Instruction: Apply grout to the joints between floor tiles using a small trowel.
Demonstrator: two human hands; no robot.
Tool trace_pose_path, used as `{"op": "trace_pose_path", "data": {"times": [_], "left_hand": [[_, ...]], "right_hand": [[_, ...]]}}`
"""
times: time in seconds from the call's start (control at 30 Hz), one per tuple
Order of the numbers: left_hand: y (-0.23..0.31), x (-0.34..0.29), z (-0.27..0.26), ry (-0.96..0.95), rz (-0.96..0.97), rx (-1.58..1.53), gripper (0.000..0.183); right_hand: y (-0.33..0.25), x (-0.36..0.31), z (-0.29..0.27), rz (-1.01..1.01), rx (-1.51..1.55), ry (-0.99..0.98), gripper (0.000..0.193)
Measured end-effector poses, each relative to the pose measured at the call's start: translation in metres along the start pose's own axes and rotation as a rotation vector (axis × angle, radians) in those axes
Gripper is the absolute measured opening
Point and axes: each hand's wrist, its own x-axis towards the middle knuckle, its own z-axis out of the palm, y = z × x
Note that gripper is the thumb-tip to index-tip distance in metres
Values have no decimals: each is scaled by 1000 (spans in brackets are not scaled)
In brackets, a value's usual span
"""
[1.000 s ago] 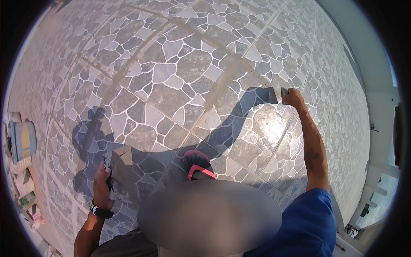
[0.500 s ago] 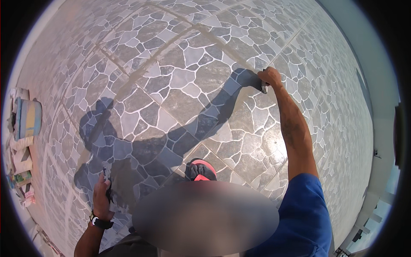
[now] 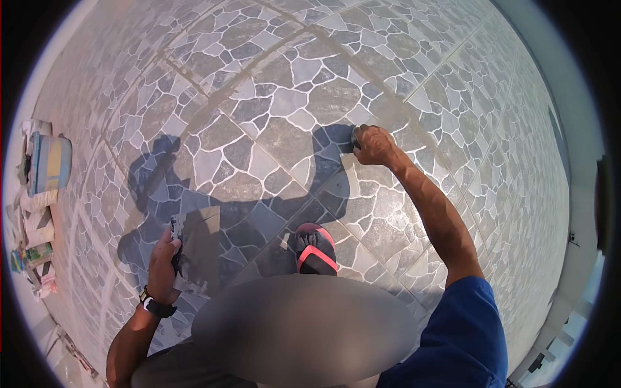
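Observation:
Gripped at its dark handle side by my left hand [image 3: 162, 265] is a flat rectangular plastering trowel [image 3: 202, 239], its grey-brown face turned up and pale smears along its edges. My right arm reaches out over the stone-patterned floor tiles [image 3: 281, 142]. At its end my right hand [image 3: 375, 146] is closed round a small dark hand tool [image 3: 355, 137], mostly hidden by the fingers; I cannot make out its kind. That tool is close over the tile, left of a grey-brown grout band [image 3: 401, 110] spread along a joint.
My foot in a black and red flip-flop [image 3: 315, 250] stands on the tiles below the middle. At the far left lie a blue and yellow tub [image 3: 50, 163] and a pile of packages [image 3: 37, 226]. A pale wall [image 3: 550, 84] borders the floor on the right.
My right hand has come left and a little nearer with its tool, off the grout band. The trowel in my left hand has turned, so its broad face shows more plainly.

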Motion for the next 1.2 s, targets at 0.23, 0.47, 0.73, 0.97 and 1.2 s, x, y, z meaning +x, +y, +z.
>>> {"op": "trace_pose_path", "data": {"times": [0.23, 0.47, 0.73, 0.97, 1.2], "left_hand": [[-3, 9, 6, -43, 55, 78, 45], [-5, 14, 4, -171, 35, -1, 46], [-8, 31, 14, -173, 14, 95, 50], [-12, 29, 7, -51, -26, 84, 52], [-10, 32, 0, -146, -43, 13, 53]], "right_hand": [[-60, -54, -14, -42, 585, -195, 36], [89, -216, -19, 741, 496, 219, 38], [148, -238, 71, 639, -353, 214, 28], [181, -289, 31, 540, 3, 256, 21], [146, -264, 60, 511, -282, 322, 30]]}}
